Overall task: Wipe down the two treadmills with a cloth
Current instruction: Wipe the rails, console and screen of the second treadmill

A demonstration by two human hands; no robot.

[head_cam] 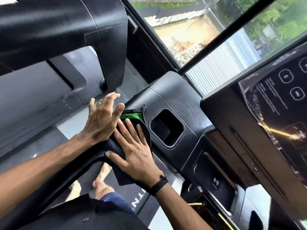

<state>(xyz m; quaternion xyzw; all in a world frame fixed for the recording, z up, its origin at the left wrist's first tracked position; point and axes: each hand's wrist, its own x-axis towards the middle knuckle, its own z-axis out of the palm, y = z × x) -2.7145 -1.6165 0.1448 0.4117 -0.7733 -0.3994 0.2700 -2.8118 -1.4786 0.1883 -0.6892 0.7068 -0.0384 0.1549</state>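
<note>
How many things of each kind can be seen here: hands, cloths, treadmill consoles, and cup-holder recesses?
Hands: 2, the left hand and the right hand, both lying flat on the cloth.
Cloths: 1, a dark cloth with a green side.
Treadmill consoles: 2, the near console and the far console.
Cup-holder recesses: 1, the rectangular recess.
Total: 6

We see the dark microfibre cloth with a green patch (pixel 131 117) lying on the black moulded plastic treadmill console arm (pixel 172 97), just left of its rounded rectangular cup recess (pixel 167 128). Our right hand (pixel 132 150) lies flat on the cloth; our left hand (pixel 103 117) is beside it, to the left. The glossy flat touchscreen (pixel 272 103) stands right of the recess. A second black treadmill console (pixel 66 27) lies to the upper left.
</note>
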